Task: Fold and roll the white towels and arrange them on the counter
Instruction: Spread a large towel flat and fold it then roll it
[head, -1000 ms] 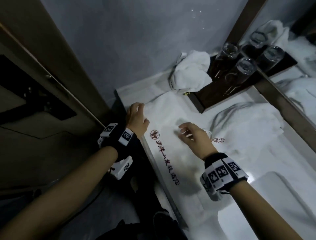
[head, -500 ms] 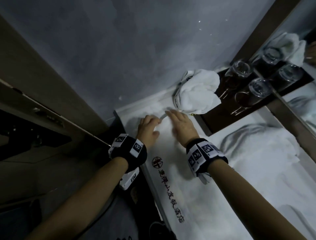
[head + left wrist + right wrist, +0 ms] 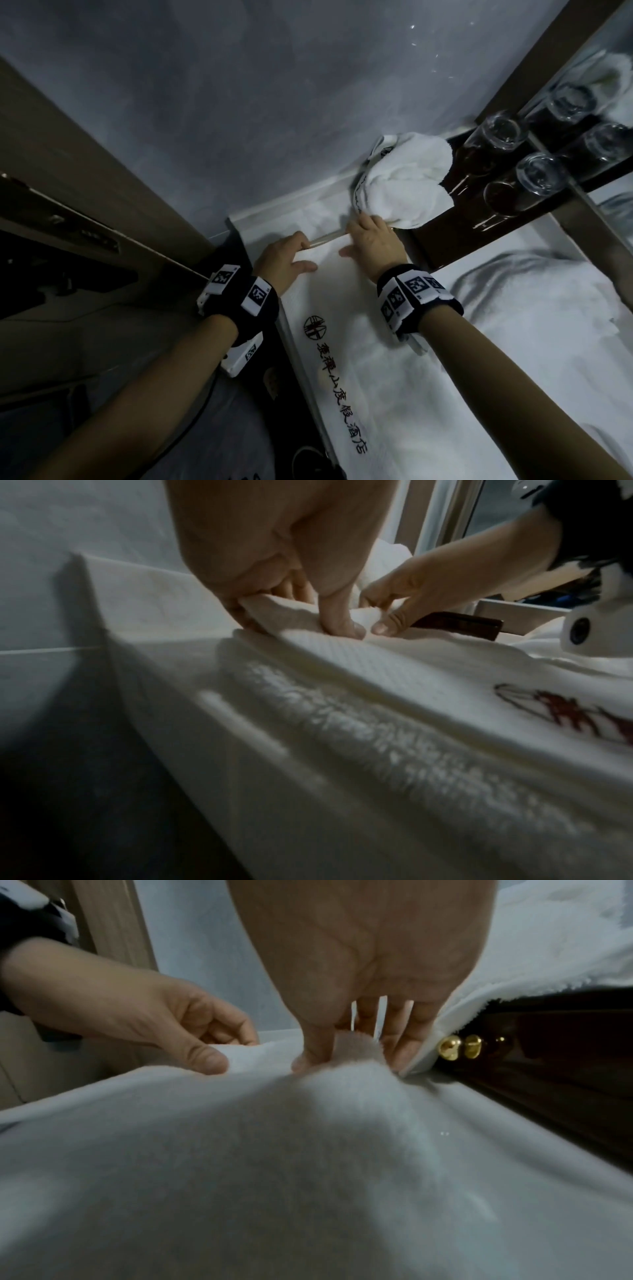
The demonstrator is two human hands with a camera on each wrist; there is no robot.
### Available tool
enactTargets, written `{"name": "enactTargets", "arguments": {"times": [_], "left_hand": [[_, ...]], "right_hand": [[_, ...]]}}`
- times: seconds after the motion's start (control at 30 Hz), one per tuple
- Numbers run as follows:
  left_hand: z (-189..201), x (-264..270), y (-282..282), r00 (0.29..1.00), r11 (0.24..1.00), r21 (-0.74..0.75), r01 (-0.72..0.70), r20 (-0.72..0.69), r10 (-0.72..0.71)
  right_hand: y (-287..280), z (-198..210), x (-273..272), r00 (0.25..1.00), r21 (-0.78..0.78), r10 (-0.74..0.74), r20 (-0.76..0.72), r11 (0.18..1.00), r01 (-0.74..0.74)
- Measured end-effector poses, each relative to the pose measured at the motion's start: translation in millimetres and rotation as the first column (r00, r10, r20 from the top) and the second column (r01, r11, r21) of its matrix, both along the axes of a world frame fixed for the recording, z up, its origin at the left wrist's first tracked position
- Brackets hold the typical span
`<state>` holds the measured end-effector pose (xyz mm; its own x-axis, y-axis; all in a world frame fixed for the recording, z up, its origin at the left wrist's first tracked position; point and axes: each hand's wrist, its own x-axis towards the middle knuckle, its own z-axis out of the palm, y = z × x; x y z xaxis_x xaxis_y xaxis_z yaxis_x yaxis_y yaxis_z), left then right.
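A long white towel [image 3: 363,370] with dark embroidered lettering lies folded lengthwise along the counter's front edge. My left hand [image 3: 286,258] and right hand [image 3: 371,236] sit side by side at its far end. Each pinches the lifted end edge between thumb and fingers, as the left wrist view [image 3: 308,615] and right wrist view [image 3: 342,1053] show. The towel [image 3: 428,674] rises slightly off the counter there. A crumpled white towel [image 3: 404,185] lies just beyond my right hand, against the tray.
A dark wooden tray [image 3: 486,219] with upturned glasses [image 3: 537,174] stands at the back right under a mirror. More white towelling [image 3: 534,315] lies spread at the right. The grey wall [image 3: 274,102] closes the back; a wooden door frame [image 3: 85,164] stands at the left.
Both hands moved from the towel's middle to its far end by the wall and took hold of the end edge, lifting it slightly.
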<state>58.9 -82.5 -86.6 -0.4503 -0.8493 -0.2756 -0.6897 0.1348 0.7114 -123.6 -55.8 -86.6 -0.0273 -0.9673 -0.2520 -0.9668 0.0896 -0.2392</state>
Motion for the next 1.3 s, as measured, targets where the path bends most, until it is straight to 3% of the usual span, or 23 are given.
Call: {"name": "enactTargets", "arguments": {"times": [0.2, 0.5, 0.7, 0.87, 1.03, 1.17, 1.3], "left_hand": [[4, 16, -1, 0.995, 0.987, -0.154, 0.050, 0.098, -0.035], [4, 31, 1, 0.981, 0.981, -0.030, -0.192, -0.002, 0.192], [2, 34, -1, 0.975, 0.974, 0.050, -0.221, -0.006, 0.222], [4, 36, -3, 0.982, 0.981, 0.041, -0.188, 0.026, 0.187], [3, 25, 12, 0.951, 0.964, -0.264, -0.020, 0.293, 0.099], [0, 5, 47, 0.966, 0.886, -0.437, 0.153, 0.257, -0.040], [-16, 2, 79, 0.900, 0.925, -0.175, 0.337, 0.349, -0.262]], "right_hand": [[-2, 1, 7, 0.991, 0.038, -0.102, 0.083, 0.994, 0.099], [4, -2, 11, 0.987, -0.047, -0.102, 0.124, 0.993, 0.108], [21, -1, 18, 0.994, -0.175, -0.015, 0.112, 0.984, 0.035], [37, -15, 22, 0.985, 0.060, 0.062, 0.161, 0.996, -0.072], [43, -25, 20, 0.991, 0.012, 0.110, 0.081, 0.994, -0.112], [43, -21, 20, 0.989, 0.019, 0.121, 0.088, 0.992, -0.123], [50, -15, 17, 0.987, 0.071, 0.112, 0.116, 0.990, -0.121]]}}
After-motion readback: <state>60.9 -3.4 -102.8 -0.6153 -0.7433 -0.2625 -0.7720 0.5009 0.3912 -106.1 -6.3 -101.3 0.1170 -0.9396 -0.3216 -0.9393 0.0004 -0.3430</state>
